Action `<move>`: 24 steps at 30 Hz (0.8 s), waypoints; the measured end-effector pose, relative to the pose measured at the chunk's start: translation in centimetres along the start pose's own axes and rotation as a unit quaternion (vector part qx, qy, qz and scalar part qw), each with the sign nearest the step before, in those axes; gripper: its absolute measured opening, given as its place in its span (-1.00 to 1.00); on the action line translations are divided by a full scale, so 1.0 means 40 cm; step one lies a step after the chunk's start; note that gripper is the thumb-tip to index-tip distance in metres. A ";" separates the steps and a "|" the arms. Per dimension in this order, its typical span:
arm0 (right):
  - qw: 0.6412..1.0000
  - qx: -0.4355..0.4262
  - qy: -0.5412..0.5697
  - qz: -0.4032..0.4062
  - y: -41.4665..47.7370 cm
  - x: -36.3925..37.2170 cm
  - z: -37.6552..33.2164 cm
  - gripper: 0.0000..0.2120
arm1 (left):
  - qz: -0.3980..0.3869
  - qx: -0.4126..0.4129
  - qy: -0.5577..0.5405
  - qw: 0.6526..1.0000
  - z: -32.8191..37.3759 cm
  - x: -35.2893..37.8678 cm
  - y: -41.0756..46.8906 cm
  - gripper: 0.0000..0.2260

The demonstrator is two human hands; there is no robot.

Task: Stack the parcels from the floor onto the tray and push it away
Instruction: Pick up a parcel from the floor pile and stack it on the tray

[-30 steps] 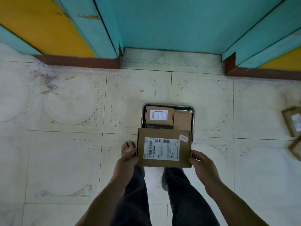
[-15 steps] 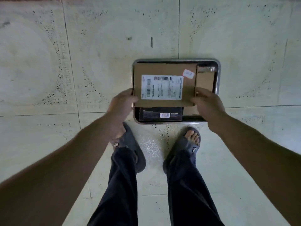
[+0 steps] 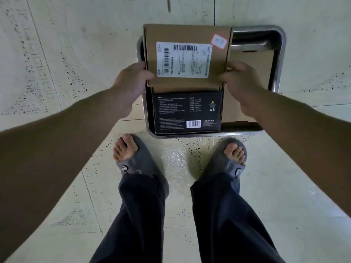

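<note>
Head view, looking straight down. Your left hand (image 3: pixel 131 80) grips the left edge of the brown parcel (image 3: pixel 187 33), thumb lying over its top face. Your right hand (image 3: pixel 241 80) holds the right edge, fingers curled round it. The parcel, white shipping label up, sits over the far-left part of the metal tray (image 3: pixel 281 54) and covers that corner of the rim. You cannot tell whether it rests on the load or hangs just above it. Below it, near side, a black box (image 3: pixel 187 112) lies flat in the tray. A second brown parcel (image 3: pixel 250 59) lies just beside the box on the right, partly under your right hand. The tray stands on the pale speckled floor (image 3: pixel 57 54), its near rim close to the toes of your grey sandals (image 3: pixel 138 162).
</note>
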State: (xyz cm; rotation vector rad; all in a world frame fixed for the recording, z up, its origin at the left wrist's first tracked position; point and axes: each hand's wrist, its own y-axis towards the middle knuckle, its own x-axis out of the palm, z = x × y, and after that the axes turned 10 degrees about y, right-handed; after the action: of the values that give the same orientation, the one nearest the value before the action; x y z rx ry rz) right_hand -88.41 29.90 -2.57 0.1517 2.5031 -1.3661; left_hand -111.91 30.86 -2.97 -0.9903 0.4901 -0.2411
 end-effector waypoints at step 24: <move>0.999 -0.008 -0.047 -0.014 -0.031 -0.035 0.039 -0.57 | 0.054 -0.053 0.019 0.997 -0.030 0.024 -0.028 -0.92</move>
State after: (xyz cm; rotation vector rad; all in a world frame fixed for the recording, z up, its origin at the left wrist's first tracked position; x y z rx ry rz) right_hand -87.07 27.96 -1.95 0.0484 2.4460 -1.3321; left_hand -111.65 29.00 -2.82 -1.0606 0.5941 -0.1384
